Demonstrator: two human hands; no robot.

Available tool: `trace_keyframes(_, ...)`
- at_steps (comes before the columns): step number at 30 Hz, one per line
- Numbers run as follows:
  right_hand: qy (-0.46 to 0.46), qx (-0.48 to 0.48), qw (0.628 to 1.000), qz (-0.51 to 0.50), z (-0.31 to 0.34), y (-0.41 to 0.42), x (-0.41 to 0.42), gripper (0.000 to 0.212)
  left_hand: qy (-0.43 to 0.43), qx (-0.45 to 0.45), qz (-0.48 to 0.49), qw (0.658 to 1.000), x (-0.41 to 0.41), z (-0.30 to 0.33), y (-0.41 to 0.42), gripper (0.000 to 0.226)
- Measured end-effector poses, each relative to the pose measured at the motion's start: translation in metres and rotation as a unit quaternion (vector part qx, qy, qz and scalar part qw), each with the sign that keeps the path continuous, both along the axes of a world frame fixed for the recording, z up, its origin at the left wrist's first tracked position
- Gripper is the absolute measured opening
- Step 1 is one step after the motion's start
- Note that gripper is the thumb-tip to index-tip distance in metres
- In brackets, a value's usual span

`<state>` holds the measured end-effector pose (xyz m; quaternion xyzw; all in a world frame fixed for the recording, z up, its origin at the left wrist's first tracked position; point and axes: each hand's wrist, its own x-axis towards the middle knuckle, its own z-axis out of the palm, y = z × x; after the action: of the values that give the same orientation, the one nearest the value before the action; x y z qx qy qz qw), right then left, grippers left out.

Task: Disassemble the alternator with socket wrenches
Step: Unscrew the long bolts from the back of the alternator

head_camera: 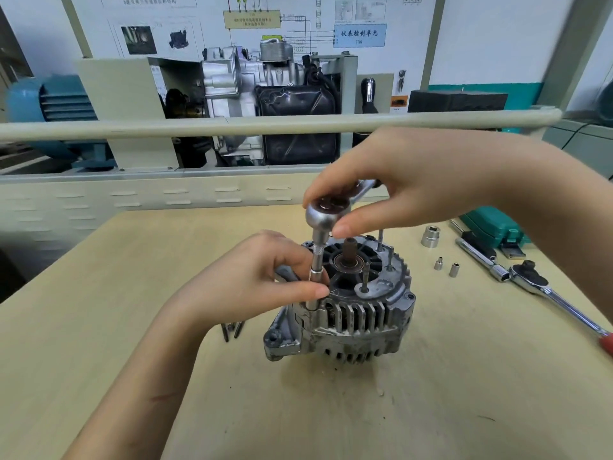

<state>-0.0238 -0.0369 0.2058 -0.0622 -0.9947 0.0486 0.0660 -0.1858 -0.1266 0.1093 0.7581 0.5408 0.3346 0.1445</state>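
The alternator (341, 303) sits in the middle of the wooden table (132, 293). My left hand (262, 277) pinches the thin bar of the small socket wrench (320, 247), which stands straight up at the alternator's left rim. My right hand (394, 180) curls round the wrench's round head from above. Just left of the alternator lie dark bolts (232, 330). To its right sit a big socket (430, 236), two tiny sockets (446, 267) and a long ratchet (530, 283), with a green case (494, 227) past them at the table's right edge. The table near me is bare wood. Behind the alternator runs a pale rail (199, 126), then an engine stand (265, 104) and a wall chart (360, 34).
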Motion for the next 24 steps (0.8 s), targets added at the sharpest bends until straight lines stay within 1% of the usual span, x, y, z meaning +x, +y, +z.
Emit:
trace_keyframes(2, 0.008, 0.028, 1.0, -0.007, -0.0019, -0.0015, -0.0016, 0.042, 0.017, 0.023, 0.019, 0.999, 0.0006, -0.0007, 0.0006, 0.033)
trace_keyframes(4, 0.018, 0.056, 0.998, -0.021, -0.0032, -0.0032, -0.0032, 0.057, 0.02, 0.036, 0.043, 0.998, 0.001, -0.0022, 0.0015, 0.034)
trace_keyframes(5, 0.022, 0.064, 0.997, -0.023, -0.0038, -0.0045, -0.0035, 0.06, 0.017, 0.03, 0.049, 0.998, 0.0009, -0.0027, 0.0017, 0.035)
trace_keyframes(7, 0.028, 0.07, 0.997, -0.017, -0.005, -0.0065, -0.0039, 0.057, 0.003, 0.004, 0.047, 0.999, 0.0006, -0.0026, 0.0014, 0.038)
trace_keyframes(8, 0.025, 0.07, 0.997, -0.013, -0.0048, -0.007, -0.0039, 0.054, -0.014, -0.01, 0.041, 0.999, 0.0008, -0.0015, 0.0012, 0.033)
trace_keyframes(10, 0.01, 0.063, 0.998, -0.01, -0.0039, -0.0074, -0.004, 0.051, -0.065, -0.037, 0.011, 0.997, 0.0011, 0.0011, -0.0006, 0.01)
trace_keyframes(11, 0.003, 0.055, 0.998, -0.01, -0.0028, -0.0073, -0.0036, 0.048, -0.079, -0.046, -0.006, 0.996, 0.0007, 0.002, -0.0018, 0.004)
trace_keyframes(13, -0.004, 0.035, 0.999, 0.0, -0.0008, -0.0064, -0.0021, 0.042, -0.079, -0.04, -0.021, 0.996, -0.0001, 0.0037, -0.0036, 0.01)
trace_keyframes(15, 0.001, 0.019, 1.0, 0.014, -0.0004, -0.0055, -0.0003, 0.039, -0.074, -0.02, -0.012, 0.997, 0.0008, 0.0052, -0.0049, 0.012)
trace_keyframes(17, 0.008, 0.02, 1.0, 0.014, -0.0011, -0.0056, 0.0001, 0.042, -0.057, 0.006, 0.007, 0.998, 0.0021, 0.0044, -0.0051, 0.01)
trace_keyframes(19, 0.012, 0.034, 0.999, 0.002, -0.0018, -0.0059, -0.0013, 0.052, -0.028, 0.028, 0.033, 0.999, 0.0028, 0.0012, -0.0034, 0.011)
trace_keyframes(21, 0.018, 0.036, 0.999, -0.005, -0.0012, -0.0072, -0.0017, 0.061, -0.003, 0.041, 0.051, 0.998, 0.0037, 0.0004, -0.0027, 0.029)
trace_keyframes(24, 0.018, 0.044, 0.999, 0.004, -0.0026, -0.0094, 0.001, 0.059, -0.009, 0.04, 0.032, 0.999, 0.0047, 0.0013, -0.0032, 0.04)
